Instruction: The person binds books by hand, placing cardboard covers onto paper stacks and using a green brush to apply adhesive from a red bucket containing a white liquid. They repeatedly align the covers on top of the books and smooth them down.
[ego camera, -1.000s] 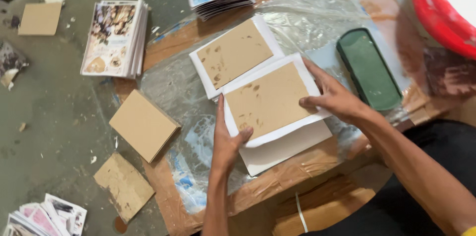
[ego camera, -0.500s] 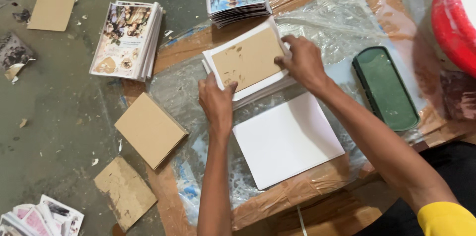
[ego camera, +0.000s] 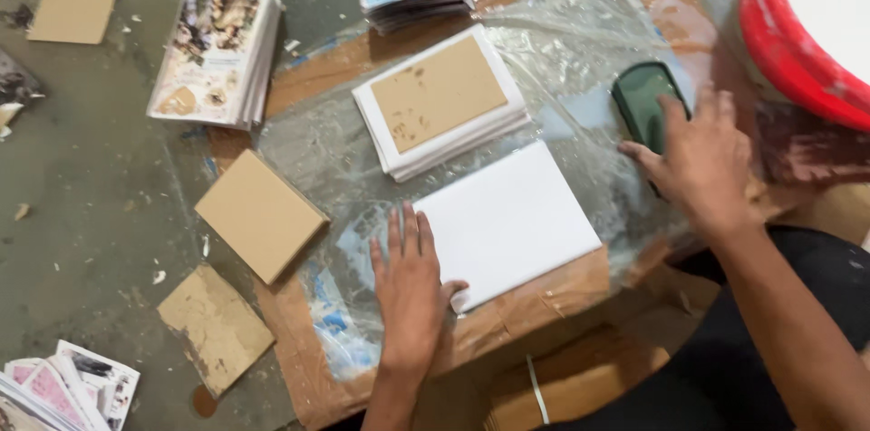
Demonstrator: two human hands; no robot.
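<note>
Left hand [ego camera: 410, 290] lies flat and open, its thumb edge pinning the white sheet [ego camera: 507, 222] to the plastic-covered cardboard surface [ego camera: 562, 290]. Right hand [ego camera: 698, 154] rests loosely spread on the dark green case [ego camera: 645, 103], gripping nothing. On slick plastic, the lightly held sheet could slide askew toward the stack of backed sheets [ego camera: 439, 103].

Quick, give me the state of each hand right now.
Left hand: open, flat, palm down at the edge of the white rectangular sheet stack, holding nothing.
Right hand: open, fingers spread over the dark green oblong tool, not gripping it.
</note>
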